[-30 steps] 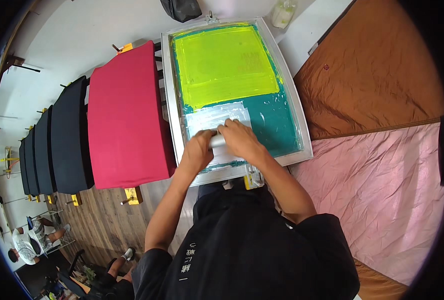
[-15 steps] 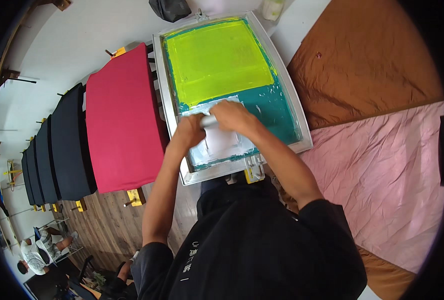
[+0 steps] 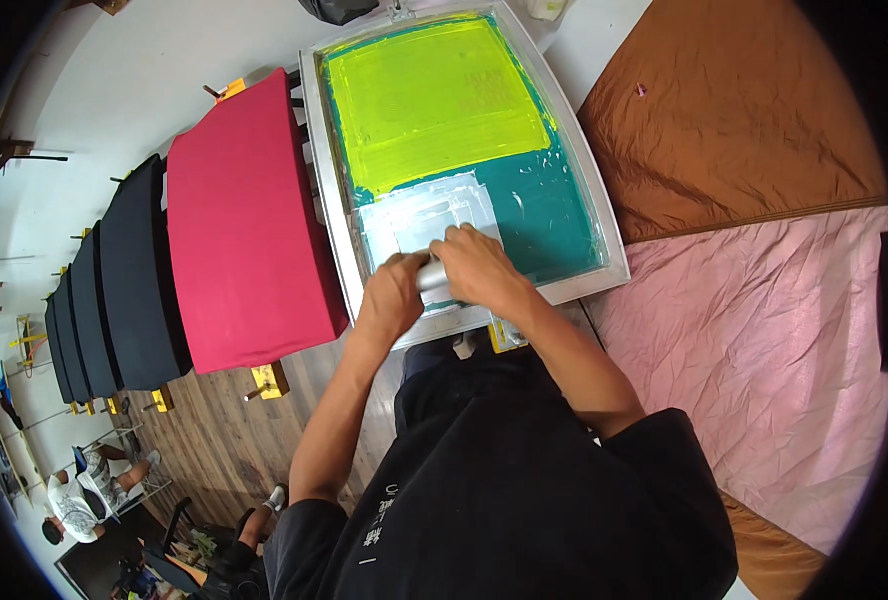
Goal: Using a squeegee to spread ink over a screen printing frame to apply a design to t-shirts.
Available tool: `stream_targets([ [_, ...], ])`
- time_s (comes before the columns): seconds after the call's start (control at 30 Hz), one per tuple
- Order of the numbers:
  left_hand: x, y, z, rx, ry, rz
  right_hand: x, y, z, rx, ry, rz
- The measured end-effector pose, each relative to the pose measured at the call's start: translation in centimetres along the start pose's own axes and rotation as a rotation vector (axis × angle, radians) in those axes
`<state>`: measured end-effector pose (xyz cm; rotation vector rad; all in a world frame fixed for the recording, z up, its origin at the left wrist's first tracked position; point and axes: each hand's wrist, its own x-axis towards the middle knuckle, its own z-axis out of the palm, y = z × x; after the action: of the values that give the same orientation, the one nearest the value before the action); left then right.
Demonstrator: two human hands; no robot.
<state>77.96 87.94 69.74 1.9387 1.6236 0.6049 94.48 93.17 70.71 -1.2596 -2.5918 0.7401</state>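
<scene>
Both my hands are closed round the silver-grey handle of a squeegee (image 3: 432, 277), at the near left part of a screen printing frame (image 3: 612, 235). My left hand (image 3: 392, 296) grips its left end, and my right hand (image 3: 475, 264) grips just right of it. The squeegee's blade is mostly hidden beneath my hands. Beyond them, a whitish, wet-looking patch (image 3: 429, 208) with a rectangular outline lies on the teal mesh (image 3: 549, 225). A large yellow-green area (image 3: 434, 100) covers the frame's far part.
Left of the frame stands a red cloth-covered board (image 3: 239, 230), then several black ones (image 3: 139, 290). Brown (image 3: 744, 110) and pink sheets (image 3: 734, 350) spread out at the right. A black bag (image 3: 339, 8) lies at the far edge. Two people (image 3: 74, 505) are at the lower left.
My hands have drawn the squeegee toward me, to the frame's near edge. More of the whitish patch shows beyond them. The whole view has shifted slightly.
</scene>
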Motion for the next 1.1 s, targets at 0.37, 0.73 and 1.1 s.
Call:
stream_targets([
  [0.37, -1.3, 1.8, -2.2, -0.011, -0.282, -0.078, -0.8, -1.4, -2.5, -0.016, -0.323, 0.045],
  [0.73, -3.6, -0.7, 0.9, 0.019, 0.08, 0.052, -2.4, -2.1, 1.4, -0.073, 0.039, -0.021],
  [1.1, 1.6, -4.3, -6.4, 0.121, -0.236, -0.051, 6.0, -3.8, -2.6, -0.109, -0.321, 0.032],
])
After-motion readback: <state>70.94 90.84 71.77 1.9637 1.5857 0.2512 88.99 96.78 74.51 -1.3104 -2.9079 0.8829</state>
